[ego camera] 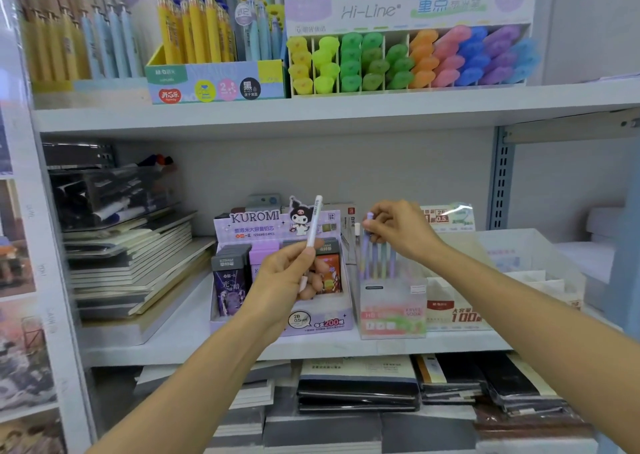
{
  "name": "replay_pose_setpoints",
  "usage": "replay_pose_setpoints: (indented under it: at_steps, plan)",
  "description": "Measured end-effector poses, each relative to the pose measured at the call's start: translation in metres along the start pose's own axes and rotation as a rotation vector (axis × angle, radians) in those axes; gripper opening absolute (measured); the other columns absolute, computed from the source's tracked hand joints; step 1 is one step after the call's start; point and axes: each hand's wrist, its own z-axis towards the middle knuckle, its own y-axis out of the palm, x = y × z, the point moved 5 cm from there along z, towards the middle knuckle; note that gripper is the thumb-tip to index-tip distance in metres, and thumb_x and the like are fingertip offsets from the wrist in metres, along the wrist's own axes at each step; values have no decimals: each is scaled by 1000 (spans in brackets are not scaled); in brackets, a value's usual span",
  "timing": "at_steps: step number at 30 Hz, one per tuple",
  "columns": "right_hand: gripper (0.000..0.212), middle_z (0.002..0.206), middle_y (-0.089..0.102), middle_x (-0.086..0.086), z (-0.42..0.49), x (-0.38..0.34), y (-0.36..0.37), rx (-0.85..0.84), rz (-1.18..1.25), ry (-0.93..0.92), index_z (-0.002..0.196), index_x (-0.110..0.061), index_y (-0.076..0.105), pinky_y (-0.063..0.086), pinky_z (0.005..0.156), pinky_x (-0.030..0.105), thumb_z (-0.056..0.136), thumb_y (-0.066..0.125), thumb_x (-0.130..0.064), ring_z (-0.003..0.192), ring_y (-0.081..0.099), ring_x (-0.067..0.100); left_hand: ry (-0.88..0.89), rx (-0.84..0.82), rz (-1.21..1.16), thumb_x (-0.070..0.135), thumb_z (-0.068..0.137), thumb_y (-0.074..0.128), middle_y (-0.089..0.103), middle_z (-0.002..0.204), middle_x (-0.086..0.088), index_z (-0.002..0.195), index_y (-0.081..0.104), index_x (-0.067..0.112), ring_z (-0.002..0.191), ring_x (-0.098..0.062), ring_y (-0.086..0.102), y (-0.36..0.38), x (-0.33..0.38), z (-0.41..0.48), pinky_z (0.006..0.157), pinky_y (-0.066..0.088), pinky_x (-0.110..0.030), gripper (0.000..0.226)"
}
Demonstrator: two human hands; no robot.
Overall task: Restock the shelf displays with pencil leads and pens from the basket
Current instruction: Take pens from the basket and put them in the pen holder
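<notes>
Shelving fills the view, and the middle shelf (pixel 173 346) carries the displays being filled. The basket named in the task is not in view.

On that shelf the Kuromi pencil-lead box (pixel 242 322) stands left of centre. The clear pen box (pixel 393 308) is just beside it on the right.

The left hand (pixel 284 280) has its fingers curled round the lower half of a white pen (pixel 313 225), held nearly upright in front of the lead box.

The right hand (pixel 401 228) pinches the top end of a lilac pen (pixel 367 246) with thumb and fingertips, directly over the clear box. A few pastel pens (pixel 382 259) stand upright in that box.

The step in hand looks like seating the lilac pen among them. To do it well:
- Guide it straight down beside its neighbours.
- Let go only once its foot has settled, so it stands level with the row.
- Press gently, since the clear box looks light and could slide or tip.
- Keep the white pen parked clear of the lead packs until the right hand is free.
</notes>
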Motion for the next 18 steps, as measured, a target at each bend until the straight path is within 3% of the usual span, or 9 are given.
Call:
replay_pose_setpoints:
  at_steps: [5, 9, 14, 16, 18]
  plan:
    - [4, 76, 71, 10, 4, 0, 2, -107, -6, 27, 90, -10, 61, 60, 75, 35, 91, 65, -10, 66, 69, 17, -26, -67, -38, 10, 101, 45, 69, 74, -6, 113, 59, 3, 49, -10, 54, -2, -4, 1, 42, 38, -16, 19]
    - [17, 75, 70, 12, 8, -4, 9, -49, 16, 5, 97, -10, 56, 58, 61, 30, 87, 70, -9, 63, 70, 19, -66, -82, -73, 14, 99, 50, 74, 88, -13, 108, 54, 2, 52, -15, 59, -6, -7, 1, 45, 43, -19, 15]
    - [11, 73, 62, 3, 9, -2, 21, -27, -155, 18, 88, -8, 64, 51, 62, 31, 84, 73, -12, 58, 56, 12, -110, -104, -118, 19, 96, 54, 74, 99, -15, 106, 54, 3, 57, -16, 63, -11, -8, 1, 50, 49, -21, 19]
    - [11, 75, 61, -1, 8, -5, 16, -6, -138, 19, 94, -11, 67, 46, 62, 27, 88, 70, -19, 59, 54, 9, -126, -110, -142, 20, 96, 55, 74, 100, -16, 107, 55, 3, 57, -16, 63, -11, -7, 0, 50, 50, -20, 20]
    - [20, 90, 64, 0, 4, -14, 6, 29, 11, 16, 107, -15, 64, 48, 57, 23, 93, 62, -29, 60, 58, 10, -140, -114, -146, 19, 96, 55, 74, 100, -16, 108, 55, 3, 57, -16, 63, -10, -7, 0, 50, 50, -20, 19]
